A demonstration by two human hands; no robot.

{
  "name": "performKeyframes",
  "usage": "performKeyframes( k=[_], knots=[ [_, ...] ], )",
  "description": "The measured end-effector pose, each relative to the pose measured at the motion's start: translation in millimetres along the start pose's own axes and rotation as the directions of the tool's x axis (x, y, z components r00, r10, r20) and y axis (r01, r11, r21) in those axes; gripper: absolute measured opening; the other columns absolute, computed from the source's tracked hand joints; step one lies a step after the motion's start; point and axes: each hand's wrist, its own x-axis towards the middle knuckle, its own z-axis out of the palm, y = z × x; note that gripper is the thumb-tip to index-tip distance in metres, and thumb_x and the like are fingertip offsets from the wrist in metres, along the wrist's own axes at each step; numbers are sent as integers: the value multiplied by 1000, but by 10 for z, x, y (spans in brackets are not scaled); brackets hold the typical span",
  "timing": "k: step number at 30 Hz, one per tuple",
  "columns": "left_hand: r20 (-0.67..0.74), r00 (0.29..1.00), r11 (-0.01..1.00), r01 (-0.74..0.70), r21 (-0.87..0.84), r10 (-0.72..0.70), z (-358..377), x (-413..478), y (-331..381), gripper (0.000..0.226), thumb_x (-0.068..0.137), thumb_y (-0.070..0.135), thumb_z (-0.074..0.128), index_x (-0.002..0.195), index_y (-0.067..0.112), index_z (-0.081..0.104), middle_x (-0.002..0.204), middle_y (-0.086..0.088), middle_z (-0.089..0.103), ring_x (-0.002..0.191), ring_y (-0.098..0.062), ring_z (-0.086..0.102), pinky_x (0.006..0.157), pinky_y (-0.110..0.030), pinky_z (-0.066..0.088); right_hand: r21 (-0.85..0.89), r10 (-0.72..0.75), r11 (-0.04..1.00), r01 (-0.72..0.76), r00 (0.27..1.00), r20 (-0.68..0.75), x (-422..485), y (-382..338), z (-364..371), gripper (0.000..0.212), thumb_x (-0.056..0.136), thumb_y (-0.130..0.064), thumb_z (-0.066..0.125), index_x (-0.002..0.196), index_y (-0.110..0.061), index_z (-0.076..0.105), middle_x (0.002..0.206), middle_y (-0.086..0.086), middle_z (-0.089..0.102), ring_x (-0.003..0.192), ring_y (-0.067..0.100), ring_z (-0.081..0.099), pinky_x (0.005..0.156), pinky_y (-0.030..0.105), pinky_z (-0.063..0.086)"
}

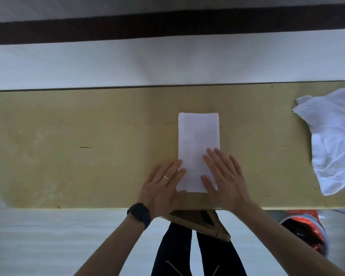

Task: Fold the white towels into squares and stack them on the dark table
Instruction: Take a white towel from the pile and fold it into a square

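A white towel (197, 140) lies folded into a long narrow rectangle on the olive-yellow table (88, 148), running from the near edge away from me. My left hand (163, 184), with a ring and a black wristband, rests flat on the towel's near left edge, fingers straight. On the towel's near right part my right hand (223, 176) presses flat with spread fingers. A crumpled heap of white towels (335, 140) sits at the table's right end.
Beyond the table there is a white surface (167, 62) and a dark band (167, 26) along the top. Below the table's near edge I see my dark trousers, a wooden triangular brace (199, 222) and a red and black object (307, 230) at the lower right.
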Motion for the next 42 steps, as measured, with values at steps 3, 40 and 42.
performKeyframes(
  k=[3,40,42],
  knots=[
    [145,972,983,-186,7,183,99,-96,-60,78,86,61,56,149,17,42,161,-3,28,147,-21,29,119,-51,21,-28,-89,995,93,989,120,-504,-37,51,74,94,-57,50,150,-10,40,160,5,31,150,21,26,117,55,26],
    [492,528,248,815,-524,-693,-298,938,143,30,96,48,53,99,19,60,89,4,65,77,-14,60,57,-25,40,333,710,598,-729,675,201,717,-153,-23,27,100,-48,39,107,-26,54,86,0,69,80,29,64,71,45,54],
    [473,526,274,820,-502,-707,-291,930,148,29,97,48,52,98,20,59,86,4,64,74,-13,59,55,-25,38,309,711,607,-732,674,199,739,-155,-42,27,100,-49,40,106,-27,53,84,-1,68,79,28,63,70,43,53]
  ],
)
